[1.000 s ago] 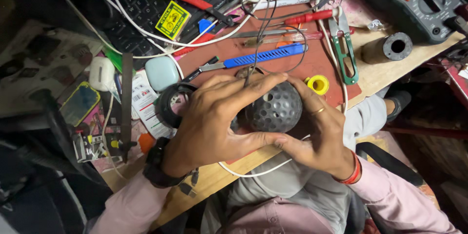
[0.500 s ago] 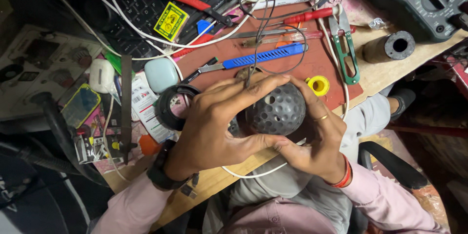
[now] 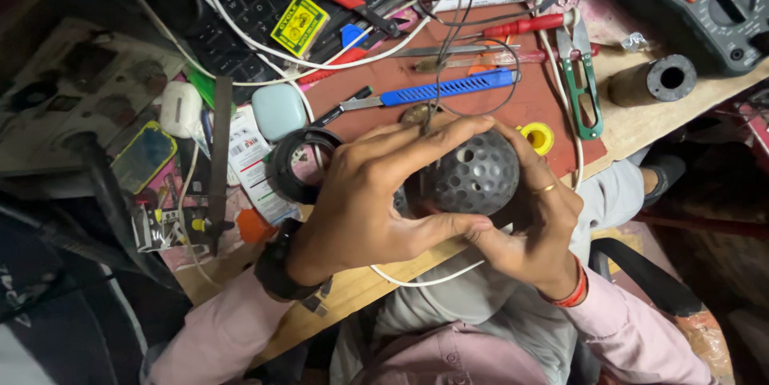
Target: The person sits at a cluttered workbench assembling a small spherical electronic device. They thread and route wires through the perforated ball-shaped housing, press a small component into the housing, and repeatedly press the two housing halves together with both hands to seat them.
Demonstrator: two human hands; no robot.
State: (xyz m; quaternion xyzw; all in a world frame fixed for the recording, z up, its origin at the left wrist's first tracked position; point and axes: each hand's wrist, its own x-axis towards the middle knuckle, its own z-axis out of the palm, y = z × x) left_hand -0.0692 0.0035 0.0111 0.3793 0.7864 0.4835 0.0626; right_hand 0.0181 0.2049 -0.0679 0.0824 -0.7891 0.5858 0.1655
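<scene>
Both hands are wrapped around a dark dimpled ball (image 3: 474,177) held just above the cluttered workbench (image 3: 641,124), the left hand (image 3: 364,197) curled tight over its top, the right hand (image 3: 533,229) cupping it from underneath.

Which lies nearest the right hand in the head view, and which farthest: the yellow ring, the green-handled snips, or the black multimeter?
From the right hand, which grips the dark dimpled ball:
1. Small yellow plastic ring, on the red mat just past the fingertips.
2. Green-handled snips, farther up, at the mat's right edge.
3. Black multimeter, in the top right corner of the bench.
</scene>
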